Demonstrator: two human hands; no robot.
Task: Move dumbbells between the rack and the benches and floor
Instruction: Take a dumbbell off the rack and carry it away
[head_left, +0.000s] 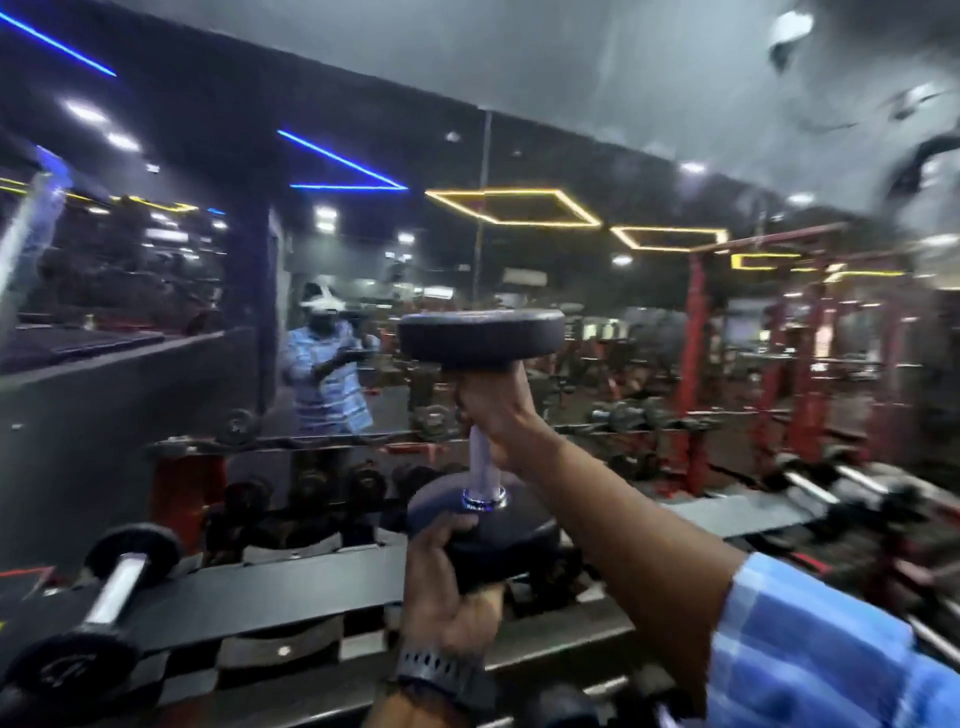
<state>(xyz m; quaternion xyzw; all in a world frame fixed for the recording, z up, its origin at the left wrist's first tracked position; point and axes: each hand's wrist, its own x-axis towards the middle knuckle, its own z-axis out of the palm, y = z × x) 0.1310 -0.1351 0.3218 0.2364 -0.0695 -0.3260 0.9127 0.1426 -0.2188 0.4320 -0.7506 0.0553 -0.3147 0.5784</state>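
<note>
The dumbbell (480, 431) stands upright in mid-air in front of the mirror (519, 291), held between both hands. The right hand (498, 415) is wrapped round the upper part of the handle, fingers curled tight, its top pressed against the underside of the upper head. Below the fist a short stretch of bare handle shows, pale and shiny, ending in a bright metal collar where it meets the lower head. The left hand (447, 587) cups that lower head from beneath, thumb hooked over its top edge, fingers curled round its side. A dark perforated watch strap (441, 675) circles the left wrist, and a blue-and-white striped sleeve (831, 660) covers the right forearm.

Both heads are round, thick, flat discs in matte black, rubbery-looking, with softly rounded rims. The frame is motion-blurred, so finer surface detail is lost.

Down at lower left, a second dumbbell (104, 597) lies tilted on the rack (270, 587), chrome handle, black round heads. The rack's tray is dark and flat, with red uprights behind. More dark dumbbells sit in a row further back, and the mirror shows the person's striped shirt, yellow hexagon lights and blue strip lights.
</note>
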